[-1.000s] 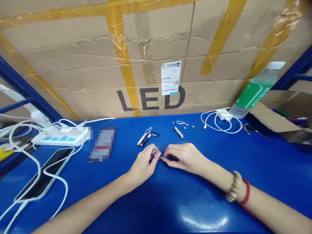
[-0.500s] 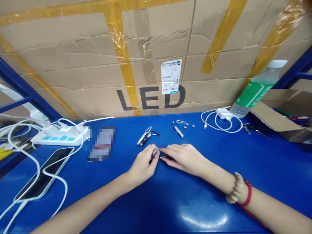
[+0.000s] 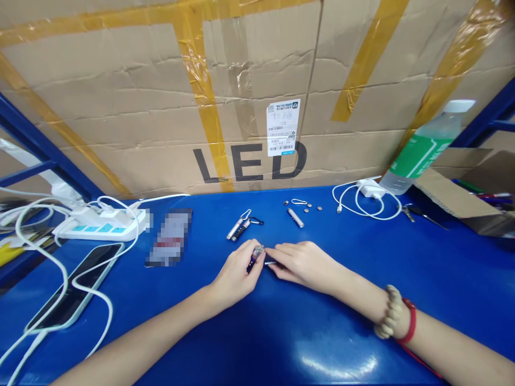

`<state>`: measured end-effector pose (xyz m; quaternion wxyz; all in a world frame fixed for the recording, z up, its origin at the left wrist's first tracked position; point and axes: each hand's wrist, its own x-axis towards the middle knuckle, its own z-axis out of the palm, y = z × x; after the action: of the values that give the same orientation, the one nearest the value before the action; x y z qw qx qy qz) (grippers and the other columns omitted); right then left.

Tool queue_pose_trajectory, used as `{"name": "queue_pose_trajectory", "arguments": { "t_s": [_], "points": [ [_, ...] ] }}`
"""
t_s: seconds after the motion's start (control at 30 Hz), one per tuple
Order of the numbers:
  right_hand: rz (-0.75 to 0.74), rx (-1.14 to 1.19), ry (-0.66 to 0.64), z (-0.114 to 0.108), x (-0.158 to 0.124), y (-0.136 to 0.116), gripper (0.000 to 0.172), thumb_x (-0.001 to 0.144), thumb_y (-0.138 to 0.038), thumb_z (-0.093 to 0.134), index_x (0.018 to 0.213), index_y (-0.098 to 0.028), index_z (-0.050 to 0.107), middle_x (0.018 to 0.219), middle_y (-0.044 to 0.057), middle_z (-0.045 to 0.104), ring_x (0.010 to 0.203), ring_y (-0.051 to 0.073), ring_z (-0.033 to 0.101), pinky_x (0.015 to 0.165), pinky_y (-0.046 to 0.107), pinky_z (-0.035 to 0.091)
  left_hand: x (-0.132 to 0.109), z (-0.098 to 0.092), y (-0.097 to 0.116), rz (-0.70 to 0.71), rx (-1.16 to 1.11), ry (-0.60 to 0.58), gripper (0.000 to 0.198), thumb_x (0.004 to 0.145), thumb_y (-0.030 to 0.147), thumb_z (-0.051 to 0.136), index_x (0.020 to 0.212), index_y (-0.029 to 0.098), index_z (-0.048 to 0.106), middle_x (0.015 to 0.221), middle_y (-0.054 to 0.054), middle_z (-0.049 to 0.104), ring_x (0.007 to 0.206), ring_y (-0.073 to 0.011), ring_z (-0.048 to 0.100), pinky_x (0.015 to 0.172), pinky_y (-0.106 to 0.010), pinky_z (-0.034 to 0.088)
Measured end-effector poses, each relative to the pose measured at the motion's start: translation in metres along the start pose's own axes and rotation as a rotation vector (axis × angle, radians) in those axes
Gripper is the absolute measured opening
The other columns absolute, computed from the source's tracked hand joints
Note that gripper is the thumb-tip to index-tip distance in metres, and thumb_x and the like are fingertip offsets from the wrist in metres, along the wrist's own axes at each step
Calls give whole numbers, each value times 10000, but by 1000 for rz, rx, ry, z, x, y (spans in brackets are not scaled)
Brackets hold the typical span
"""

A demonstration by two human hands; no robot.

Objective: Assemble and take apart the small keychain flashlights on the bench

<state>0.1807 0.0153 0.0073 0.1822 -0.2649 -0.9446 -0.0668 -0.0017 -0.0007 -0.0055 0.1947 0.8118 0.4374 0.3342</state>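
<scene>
Between its thumb and fingers, my left hand (image 3: 237, 271) pinches a small dark-blue flashlight (image 3: 252, 261) with a silver end pointing up and right. My right hand (image 3: 300, 260) is closed beside it, its index fingertip at or very near that silver end. From under the right fingers pokes a thin silver piece (image 3: 270, 263); its kind is hidden. Beyond my hands lie a silver keychain flashlight (image 3: 234, 229) and a black one (image 3: 241, 230), each with a carabiner clip. A loose silver flashlight tube (image 3: 295, 217) rests behind my right hand, near several button cells (image 3: 306, 210) and a white carabiner (image 3: 298, 202).
Left are a power strip (image 3: 108, 228), a phone (image 3: 76, 289) with white cables across it, and a blurred-out flat item (image 3: 169, 238). At right stand a charger (image 3: 369, 187), a green-labelled bottle (image 3: 420, 153) and an open carton (image 3: 454, 195). A large cardboard box (image 3: 153, 107) walls the back.
Both hands keep nearly the same place and grip. The right fingers have shifted slightly about the flashlight's silver end; the view has moved a touch.
</scene>
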Motion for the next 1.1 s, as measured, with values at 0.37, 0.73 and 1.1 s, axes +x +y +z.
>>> {"name": "queue_pose_trajectory", "arguments": {
  "t_s": [0.37,0.73,1.1],
  "points": [
    [-29,-52,73,5,-2,-3,194,893,-248,422,897,-127,574,701,34,645,602,149,624,479,251,361,2,-2,4,30,-10,-34,236,883,232,350,653,195,310,616,37,377,547,-93,361,521,-210,306],
    [-50,-60,161,3,0,-3,200,889,-204,402,844,-131,582,645,23,621,559,138,597,483,252,363,1,-3,3,50,-29,-35,241,887,217,348,651,193,306,629,31,395,573,-95,380,535,-208,313],
    [-21,-18,182,1,4,-6,279,915,-183,338,795,-133,585,589,6,571,509,111,541,486,237,356,-1,-3,0,24,-57,-100,206,891,225,345,687,190,348,670,26,405,601,-98,386,570,-217,326]
  ]
}}
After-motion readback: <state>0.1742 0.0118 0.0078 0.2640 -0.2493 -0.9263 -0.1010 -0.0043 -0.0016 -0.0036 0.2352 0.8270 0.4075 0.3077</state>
